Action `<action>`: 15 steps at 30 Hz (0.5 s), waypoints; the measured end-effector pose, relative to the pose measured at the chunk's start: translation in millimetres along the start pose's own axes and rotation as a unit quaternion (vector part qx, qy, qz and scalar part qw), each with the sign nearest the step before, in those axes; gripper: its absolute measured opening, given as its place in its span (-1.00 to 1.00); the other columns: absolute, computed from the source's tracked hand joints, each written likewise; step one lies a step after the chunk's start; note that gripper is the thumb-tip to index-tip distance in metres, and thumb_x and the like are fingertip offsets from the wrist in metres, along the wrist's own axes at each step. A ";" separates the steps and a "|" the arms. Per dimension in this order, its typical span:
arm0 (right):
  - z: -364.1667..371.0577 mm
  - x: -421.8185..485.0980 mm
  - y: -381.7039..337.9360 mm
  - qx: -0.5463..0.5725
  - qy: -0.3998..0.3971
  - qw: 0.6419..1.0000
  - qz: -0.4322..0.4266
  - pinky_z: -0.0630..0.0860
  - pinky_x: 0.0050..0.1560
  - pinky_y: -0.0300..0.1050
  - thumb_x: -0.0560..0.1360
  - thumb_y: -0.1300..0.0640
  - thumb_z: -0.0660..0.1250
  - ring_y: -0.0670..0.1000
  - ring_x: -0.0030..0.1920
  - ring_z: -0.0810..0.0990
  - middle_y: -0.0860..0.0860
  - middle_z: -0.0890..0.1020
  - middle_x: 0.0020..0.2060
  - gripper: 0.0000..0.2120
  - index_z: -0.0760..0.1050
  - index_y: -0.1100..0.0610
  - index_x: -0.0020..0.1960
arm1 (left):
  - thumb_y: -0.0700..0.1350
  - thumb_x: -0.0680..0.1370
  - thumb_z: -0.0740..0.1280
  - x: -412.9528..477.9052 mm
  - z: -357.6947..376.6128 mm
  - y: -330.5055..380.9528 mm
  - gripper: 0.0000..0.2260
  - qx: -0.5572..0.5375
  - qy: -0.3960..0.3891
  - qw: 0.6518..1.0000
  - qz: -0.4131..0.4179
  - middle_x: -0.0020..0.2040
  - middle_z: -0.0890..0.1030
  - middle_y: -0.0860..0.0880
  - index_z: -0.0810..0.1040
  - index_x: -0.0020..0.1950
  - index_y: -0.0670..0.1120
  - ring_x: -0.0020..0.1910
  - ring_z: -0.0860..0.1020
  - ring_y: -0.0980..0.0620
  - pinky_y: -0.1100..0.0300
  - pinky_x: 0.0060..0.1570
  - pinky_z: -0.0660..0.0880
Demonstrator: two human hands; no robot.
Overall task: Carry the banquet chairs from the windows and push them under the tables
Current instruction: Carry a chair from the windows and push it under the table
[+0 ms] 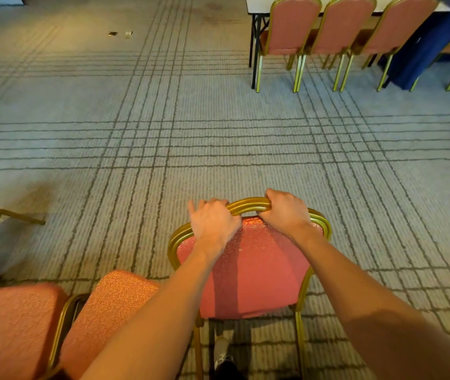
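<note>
Warm, bright indoor light, soft shadow stripe on the near chair [262, 270], wide-angle edge bending, lower left blurred.

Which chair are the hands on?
The bottom-centre chair: left hand and right hand grip its gold top rail. Tucked chairs at the table and lower-left chairs are untouched.

No readable text, label, brand, number or sign appears anywhere.
</note>
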State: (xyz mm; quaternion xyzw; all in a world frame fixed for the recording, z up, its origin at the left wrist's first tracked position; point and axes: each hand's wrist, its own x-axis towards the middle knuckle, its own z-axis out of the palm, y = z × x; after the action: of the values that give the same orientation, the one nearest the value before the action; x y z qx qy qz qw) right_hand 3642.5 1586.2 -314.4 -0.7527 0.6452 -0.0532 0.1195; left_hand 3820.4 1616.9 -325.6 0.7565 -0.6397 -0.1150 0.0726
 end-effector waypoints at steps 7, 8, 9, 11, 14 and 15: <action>-6.0 0.2 7.6 0.025 -0.018 0.999 -0.015 0.49 -0.10 -0.02 0.46 -0.16 0.38 0.10 -0.02 0.62 0.02 0.63 -0.08 -0.71 0.50 0.05 -0.01 | 0.19 0.47 0.33 -3.1 -6.6 4.2 -0.73 -0.056 -0.010 0.998 -0.029 -0.22 0.60 0.05 0.53 -0.25 0.01 -0.07 0.63 -0.12 0.06 -0.09 0.47; -6.4 -1.8 10.7 0.011 -0.024 0.999 -0.025 0.44 -0.12 -0.03 0.48 -0.17 0.36 0.12 0.00 0.63 0.04 0.65 -0.07 -0.69 0.51 0.06 0.00 | 0.20 0.46 0.33 -5.6 -6.6 6.3 -0.72 -0.055 -0.011 0.998 -0.035 -0.26 0.58 0.06 0.54 -0.25 0.00 -0.13 0.63 -0.11 0.10 -0.18 0.46; -6.4 -4.3 13.0 -0.003 -0.023 0.999 -0.037 0.40 -0.13 -0.03 0.50 -0.19 0.34 0.14 0.01 0.64 0.05 0.67 -0.06 -0.67 0.51 0.07 0.02 | 0.21 0.44 0.33 -8.8 -7.7 8.5 -0.71 -0.050 -0.010 0.998 -0.042 -0.28 0.58 0.07 0.56 -0.24 0.00 -0.16 0.63 -0.11 0.11 -0.21 0.46; -4.8 -9.1 14.2 -0.026 -0.005 0.998 -0.062 0.36 -0.16 -0.03 0.53 -0.22 0.29 0.14 0.00 0.66 0.05 0.69 -0.06 -0.64 0.51 0.06 0.05 | 0.24 0.42 0.31 -13.3 -9.3 9.5 -0.69 -0.039 -0.013 0.997 -0.058 -0.27 0.61 0.05 0.58 -0.22 0.00 -0.19 0.63 -0.10 0.10 -0.19 0.52; -3.5 -13.3 17.0 -0.053 0.020 0.995 -0.082 0.36 -0.19 -0.04 0.54 -0.25 0.24 0.12 -0.05 0.69 0.03 0.71 -0.09 -0.63 0.50 0.05 0.04 | 0.24 0.41 0.30 -17.0 -8.1 12.2 -0.68 -0.022 -0.011 0.998 -0.064 -0.25 0.63 0.03 0.57 -0.22 0.00 -0.20 0.62 -0.11 0.09 -0.17 0.53; -2.9 -13.1 18.7 -0.058 0.019 0.995 -0.080 0.37 -0.19 -0.04 0.54 -0.25 0.24 0.12 -0.05 0.69 0.03 0.71 -0.10 -0.64 0.50 0.04 0.04 | 0.23 0.41 0.31 -17.7 -7.0 13.4 -0.69 -0.017 -0.010 0.998 -0.065 -0.27 0.62 0.03 0.55 -0.23 -0.01 -0.21 0.61 -0.11 0.10 -0.19 0.52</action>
State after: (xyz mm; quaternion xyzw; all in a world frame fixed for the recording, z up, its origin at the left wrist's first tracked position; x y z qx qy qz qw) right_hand 3621.8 1596.3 -315.3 -0.8066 0.5868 -0.0396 0.0590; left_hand 3806.8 1631.7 -314.0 0.7938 -0.5881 -0.1376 0.0716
